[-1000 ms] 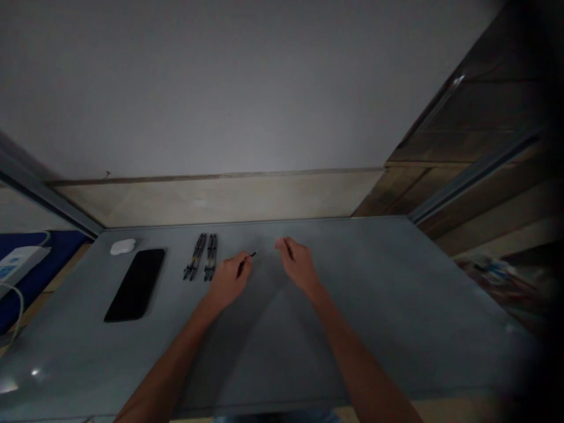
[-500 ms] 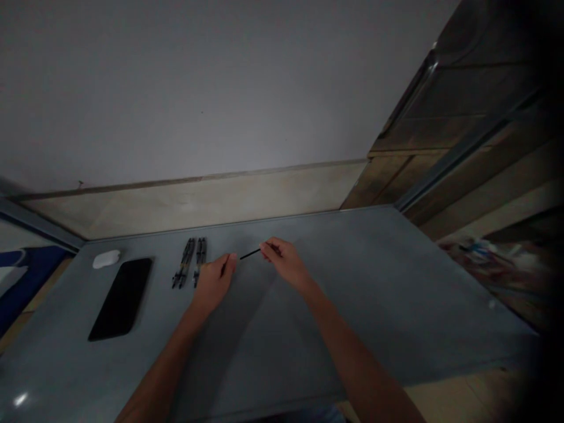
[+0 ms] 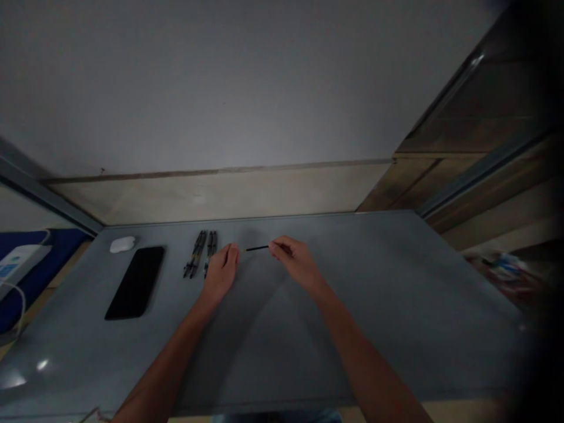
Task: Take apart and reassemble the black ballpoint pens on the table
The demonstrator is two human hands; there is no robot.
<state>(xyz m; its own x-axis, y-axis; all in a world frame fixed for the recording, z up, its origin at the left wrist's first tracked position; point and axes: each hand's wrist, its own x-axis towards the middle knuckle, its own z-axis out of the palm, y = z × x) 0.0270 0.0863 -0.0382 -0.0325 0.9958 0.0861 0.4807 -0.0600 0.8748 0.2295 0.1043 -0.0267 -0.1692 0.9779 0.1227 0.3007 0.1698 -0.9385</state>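
In the head view, my right hand (image 3: 295,261) pinches the end of a thin black pen refill (image 3: 258,248). The refill lies almost level, and its pale tip points at my left hand (image 3: 223,267). The left fingers are closed close to that tip; what they hold, if anything, is hidden, and I cannot tell whether they touch the refill. Left of that hand lie two groups of dark pens, one (image 3: 195,254) farther left and the other (image 3: 211,247) partly covered by the hand.
A black phone (image 3: 136,283) and a white earbud case (image 3: 122,244) lie on the left of the grey table (image 3: 396,305). A wall (image 3: 247,106) rises behind it, with metal posts at both back corners. Beyond the left edge, a white power strip (image 3: 20,261) rests on blue material.
The view has shifted, so the table items appear farther right. The refill has turned from slanted to nearly level, and more of it shows between my hands, including its pale tip.
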